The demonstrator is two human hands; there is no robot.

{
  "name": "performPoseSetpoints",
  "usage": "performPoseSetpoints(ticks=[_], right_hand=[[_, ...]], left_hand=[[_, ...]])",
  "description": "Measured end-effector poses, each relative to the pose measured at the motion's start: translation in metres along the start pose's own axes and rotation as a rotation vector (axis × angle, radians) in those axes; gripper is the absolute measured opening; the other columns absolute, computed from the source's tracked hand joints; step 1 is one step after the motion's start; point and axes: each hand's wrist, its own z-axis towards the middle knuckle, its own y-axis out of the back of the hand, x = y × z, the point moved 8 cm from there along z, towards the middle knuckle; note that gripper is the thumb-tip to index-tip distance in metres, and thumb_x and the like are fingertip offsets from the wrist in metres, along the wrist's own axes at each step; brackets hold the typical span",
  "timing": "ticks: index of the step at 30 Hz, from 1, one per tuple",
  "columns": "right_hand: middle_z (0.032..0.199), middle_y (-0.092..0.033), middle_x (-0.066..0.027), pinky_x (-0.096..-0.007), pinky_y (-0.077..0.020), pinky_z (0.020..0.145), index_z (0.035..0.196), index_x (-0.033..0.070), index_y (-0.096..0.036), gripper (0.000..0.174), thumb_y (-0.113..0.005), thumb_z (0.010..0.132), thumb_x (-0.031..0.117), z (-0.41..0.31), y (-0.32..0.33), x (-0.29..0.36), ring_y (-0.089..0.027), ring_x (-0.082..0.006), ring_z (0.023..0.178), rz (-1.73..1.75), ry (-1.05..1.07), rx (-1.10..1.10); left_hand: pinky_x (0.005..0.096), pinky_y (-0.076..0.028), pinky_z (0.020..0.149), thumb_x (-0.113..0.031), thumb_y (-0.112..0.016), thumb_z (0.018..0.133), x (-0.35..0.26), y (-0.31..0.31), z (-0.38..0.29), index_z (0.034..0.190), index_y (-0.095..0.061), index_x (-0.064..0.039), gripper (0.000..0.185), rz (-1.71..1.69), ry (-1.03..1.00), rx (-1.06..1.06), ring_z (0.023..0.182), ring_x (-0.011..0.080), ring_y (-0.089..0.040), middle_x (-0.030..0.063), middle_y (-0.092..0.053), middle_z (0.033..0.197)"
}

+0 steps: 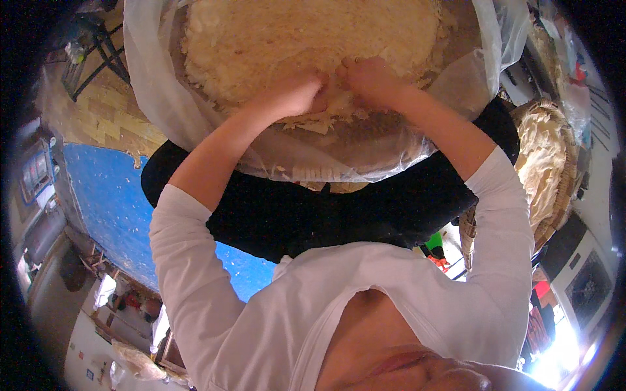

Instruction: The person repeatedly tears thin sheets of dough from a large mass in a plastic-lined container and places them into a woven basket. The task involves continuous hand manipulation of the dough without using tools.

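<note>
A broad, rounded mass of pale, flaky material (313, 29) lies before me in a wide container lined with clear plastic sheeting (161, 83). My left hand (305, 93) is curled at the near edge of the mass. Close beside it, my right hand (369, 80) bends its fingers down against the same material. A small gap separates the two hands, with pale flakes showing in it. Loose thin flakes (313, 126) lie just below the hands. The fingertips are partly hidden, so whether either hand pinches a piece cannot be made out.
My dark-clad legs (318, 220) spread around the container's near side. To the right stands a woven basket (570, 161) holding crumpled pale sheets (538, 161). On the left are a blue floor covering (112, 190), wood-patterned flooring (107, 117) and a dark folding stand (95, 58).
</note>
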Motion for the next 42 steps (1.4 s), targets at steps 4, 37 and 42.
performPoseSetpoints(ticks=[4, 37, 42], right_hand=[[0.104, -0.062, -0.0057, -0.043, -0.0511, 0.073, 0.107, 0.013, -0.061, 0.03, -0.066, 0.078, 0.021, 0.006, -0.003, -0.025, -0.065, -0.0293, 0.088, 0.089, 0.049, 0.167], [0.088, -0.059, -0.0082, -0.0328, -0.0522, 0.071, 0.11, 0.002, -0.057, 0.032, -0.067, 0.085, 0.019, -0.009, 0.012, -0.208, -0.06, -0.02, 0.08, 1.783, -0.724, -0.898], [0.085, -0.06, -0.0112, -0.0325, -0.0558, 0.073, 0.097, -0.002, -0.058, 0.018, -0.064, 0.087, 0.012, 0.046, 0.103, -0.26, -0.061, -0.0223, 0.077, 2.203, -0.459, -1.073]], left_hand=[[0.0439, -0.048, 0.077, -0.02, -0.063, 0.08, -0.002, -0.001, -0.003, 0.099, -0.063, -0.002, 0.026, -0.329, 0.02, 0.037, 0.088, 0.0365, -0.062, 0.0213, -0.065, 0.094], [0.0424, -0.051, 0.069, -0.008, -0.058, 0.081, 0.03, 0.165, -0.042, 0.116, -0.06, -0.012, 0.036, 0.156, 0.227, -0.612, 0.081, 0.034, -0.064, 0.0138, -0.067, 0.093], [0.0355, -0.052, 0.074, -0.008, -0.055, 0.082, 0.083, 0.228, -0.069, 0.112, -0.063, -0.008, 0.03, -0.141, 0.21, -1.078, 0.082, 0.0277, -0.067, 0.0153, -0.067, 0.094]])
